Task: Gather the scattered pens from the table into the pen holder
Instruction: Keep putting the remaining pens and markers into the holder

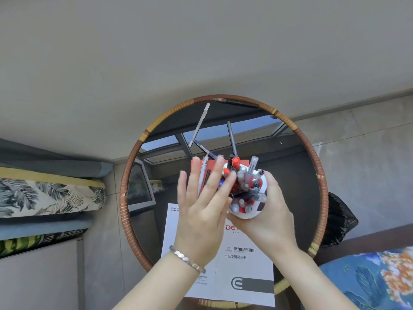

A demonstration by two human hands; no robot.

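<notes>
A white pen holder (262, 186), packed with several pens, is held above the round glass table (312, 175) in my right hand (266, 215). My left hand (201, 204) is flat with fingers spread, its fingertips touching the pens at the holder's left side. On the glass behind lie a white pen (199, 124), a black pen (232, 138), a dark pen (204, 149) and a dark pencil (234, 102) at the far rim. Two more pens (205, 175) lie on a red booklet, partly hidden by my left fingers.
The table has a woven rattan rim (125, 186) and a reflective top. A white manual (241, 265) lies at the near side, a red booklet (243, 162) under the holder. A leaf-print cushion (44, 195) is left, a black bag (339, 220) right, blue floral fabric (375, 278) lower right.
</notes>
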